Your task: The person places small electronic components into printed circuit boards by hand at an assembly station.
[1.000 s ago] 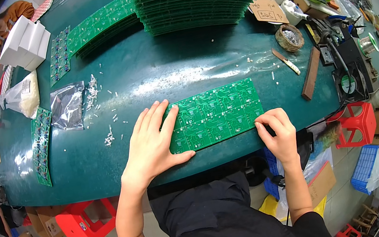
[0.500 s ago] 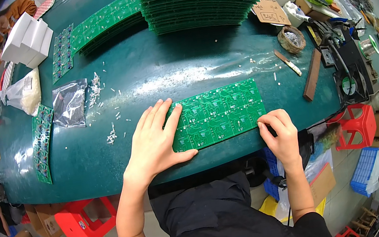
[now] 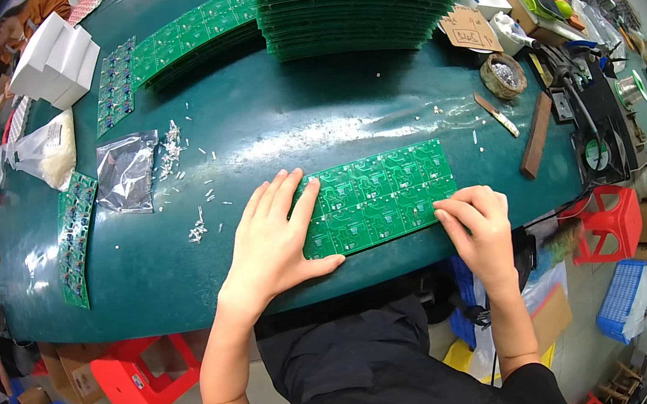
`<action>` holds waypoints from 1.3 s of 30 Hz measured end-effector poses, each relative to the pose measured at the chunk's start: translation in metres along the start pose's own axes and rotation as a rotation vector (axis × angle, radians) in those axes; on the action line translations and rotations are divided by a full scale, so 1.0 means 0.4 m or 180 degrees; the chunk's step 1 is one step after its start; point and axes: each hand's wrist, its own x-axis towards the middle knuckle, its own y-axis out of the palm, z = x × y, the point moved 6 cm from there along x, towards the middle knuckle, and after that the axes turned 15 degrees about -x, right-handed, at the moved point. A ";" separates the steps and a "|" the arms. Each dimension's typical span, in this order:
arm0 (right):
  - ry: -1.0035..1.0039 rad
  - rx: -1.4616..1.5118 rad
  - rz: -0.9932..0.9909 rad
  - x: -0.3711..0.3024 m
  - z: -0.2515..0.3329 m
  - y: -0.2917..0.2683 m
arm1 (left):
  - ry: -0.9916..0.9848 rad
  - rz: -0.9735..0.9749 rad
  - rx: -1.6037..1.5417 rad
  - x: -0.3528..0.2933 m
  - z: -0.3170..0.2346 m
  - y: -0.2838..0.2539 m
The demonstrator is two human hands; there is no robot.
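Note:
A green circuit board panel lies flat near the table's front edge, its face divided into repeated sections with a few small white parts on it. My left hand rests over its left end, open, with fingers spread and the thumb stretched along the near edge. At the near right corner, my right hand is closed in a pinch, fingertips just over the board. Whatever those fingertips hold, if anything, is too small or hidden to make out.
A tall stack of green boards stands at the back, beside a lower board stack. Loose small white parts lie by a clear plastic bag. Rightward are a round pot, a knife and a wooden strip.
My right fingertips have shifted slightly left, from the board's right edge to over its near right corner. My left hand keeps its place on the board. The whole view has shifted a little.

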 end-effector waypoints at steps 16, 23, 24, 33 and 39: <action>0.0158 0.0689 0.0279 0.016 0.009 0.047 | 0.0041 -0.0084 0.0037 -0.005 0.004 0.000; -0.0201 0.0523 0.0296 0.009 0.023 0.046 | 0.0041 -0.0089 -0.0022 -0.008 0.006 0.000; -0.0210 0.0498 0.0310 0.011 0.024 0.043 | 0.0009 -0.0069 -0.0065 -0.008 0.008 0.000; -0.0273 0.0460 0.0370 0.013 0.024 0.044 | 0.0072 -0.0152 -0.0035 -0.009 0.005 -0.001; -0.0317 0.0472 0.0379 0.015 0.024 0.043 | 0.0070 -0.0143 -0.0019 -0.011 0.011 0.003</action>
